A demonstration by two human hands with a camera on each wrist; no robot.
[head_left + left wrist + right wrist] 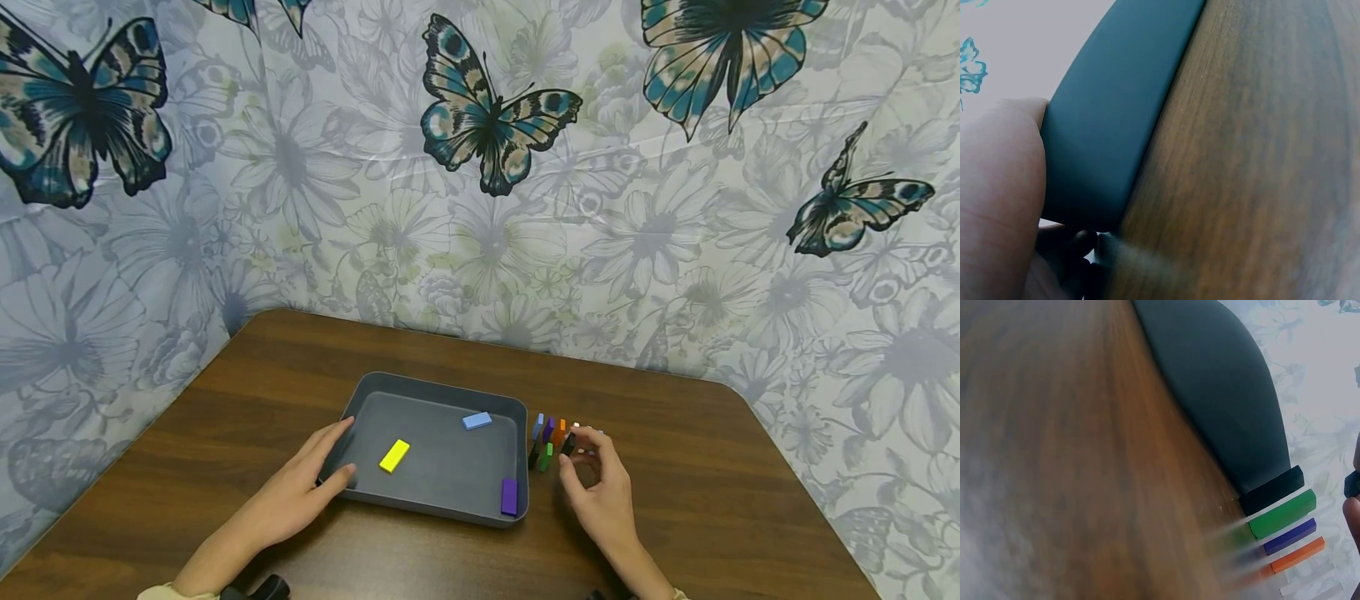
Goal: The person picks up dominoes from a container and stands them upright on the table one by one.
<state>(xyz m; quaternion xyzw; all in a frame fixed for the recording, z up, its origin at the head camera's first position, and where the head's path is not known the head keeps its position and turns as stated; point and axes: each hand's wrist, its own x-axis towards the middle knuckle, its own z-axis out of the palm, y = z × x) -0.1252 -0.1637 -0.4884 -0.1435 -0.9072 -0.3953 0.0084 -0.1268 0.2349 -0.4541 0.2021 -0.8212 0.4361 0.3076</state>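
Black wrist gear (268, 588) sits nearest, by the left hand (300, 485), loosely spread at the left rim of the tray (450, 471). The right hand (602, 490) pinches a black block (568, 444), long axis slanting, right of the tray, beside a green block (546, 457).

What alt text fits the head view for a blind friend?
A person's right hand pinches a black block near other blocks; the left hand touches a gray tray holding a yellow block, a blue block and a purple block.
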